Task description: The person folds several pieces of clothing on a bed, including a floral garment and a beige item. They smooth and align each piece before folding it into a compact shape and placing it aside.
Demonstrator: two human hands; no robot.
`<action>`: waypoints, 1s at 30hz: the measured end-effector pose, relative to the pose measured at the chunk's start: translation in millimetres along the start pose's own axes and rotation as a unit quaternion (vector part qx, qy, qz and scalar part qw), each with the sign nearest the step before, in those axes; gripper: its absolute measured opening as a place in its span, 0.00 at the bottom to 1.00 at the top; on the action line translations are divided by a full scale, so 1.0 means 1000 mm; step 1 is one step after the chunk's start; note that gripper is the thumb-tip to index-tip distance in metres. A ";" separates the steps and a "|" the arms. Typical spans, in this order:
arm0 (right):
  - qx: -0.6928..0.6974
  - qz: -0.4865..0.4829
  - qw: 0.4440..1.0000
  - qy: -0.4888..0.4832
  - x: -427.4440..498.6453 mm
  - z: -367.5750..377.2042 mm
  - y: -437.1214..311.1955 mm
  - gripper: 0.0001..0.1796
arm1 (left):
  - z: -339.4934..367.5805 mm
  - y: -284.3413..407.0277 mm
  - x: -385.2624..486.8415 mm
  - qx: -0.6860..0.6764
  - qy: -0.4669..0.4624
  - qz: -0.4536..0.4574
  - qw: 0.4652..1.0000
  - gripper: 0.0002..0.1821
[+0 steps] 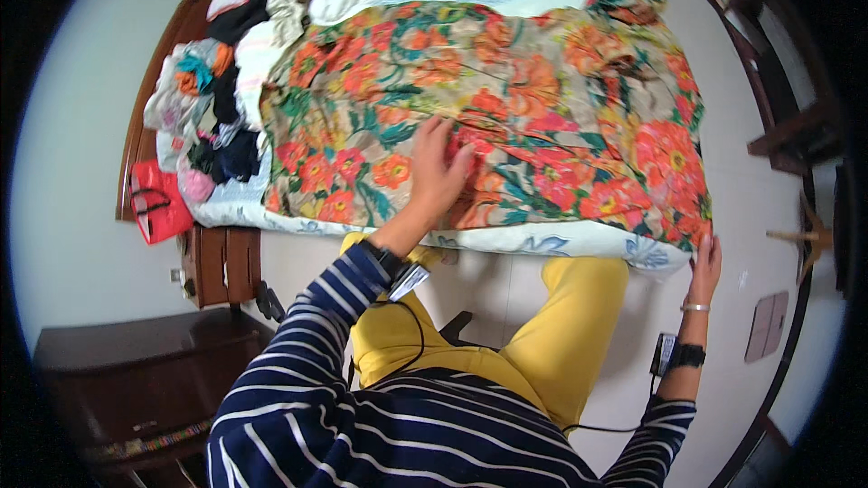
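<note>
A large floral-print cloth [407,88] in orange, red, green and beige lies spread over the near part of a bed. Its middle is creased into ridges, and the far right part is bunched up. My left hand [437,166] rests on the middle of the cloth, thumb and fingers apart, with folds just to its right. At the near right corner of the cloth is my right hand [705,264], its fingertips against the edge. Whether they pinch the fabric is not plain. Below the cloth shows the pale blue-flowered bed cover [542,238].
Mixed clothes [224,102] are heaped along the bed's left side by the wooden headboard [135,142]. A red bag [161,207] hangs over a wooden bedside cabinet [220,264]. Dark wooden furniture [149,379] stands at lower left. Cables run from devices on both wrists.
</note>
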State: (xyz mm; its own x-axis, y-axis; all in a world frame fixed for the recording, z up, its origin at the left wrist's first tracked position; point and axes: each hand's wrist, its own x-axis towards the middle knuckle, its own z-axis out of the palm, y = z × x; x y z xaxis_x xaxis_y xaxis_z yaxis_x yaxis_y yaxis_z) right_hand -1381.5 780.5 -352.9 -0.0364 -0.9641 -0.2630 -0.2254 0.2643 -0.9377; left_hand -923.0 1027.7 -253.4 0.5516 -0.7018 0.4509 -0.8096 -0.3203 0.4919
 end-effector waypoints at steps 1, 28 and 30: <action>0.026 0.037 0.999 -0.028 -0.004 -0.003 -0.004 0.36 | -0.023 -0.028 -0.023 0.060 0.055 -0.031 0.996 0.29; -0.054 -0.056 0.993 0.087 0.096 -0.020 -0.016 0.15 | -0.215 -0.328 -0.186 -0.447 0.254 -0.569 0.642 0.13; -0.028 -0.049 0.995 0.086 0.098 -0.024 -0.013 0.15 | -0.224 -0.345 -0.180 -0.529 0.296 -0.522 0.600 0.13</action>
State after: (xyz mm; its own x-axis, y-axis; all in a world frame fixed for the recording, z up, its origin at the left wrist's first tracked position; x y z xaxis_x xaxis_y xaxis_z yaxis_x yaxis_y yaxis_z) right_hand -1405.8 681.9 -361.5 -0.1764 -0.9766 -0.1234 -0.2902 0.1714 -0.9415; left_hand -698.4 1407.1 -337.8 0.8757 -0.0218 -0.4823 0.4469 0.4147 0.7926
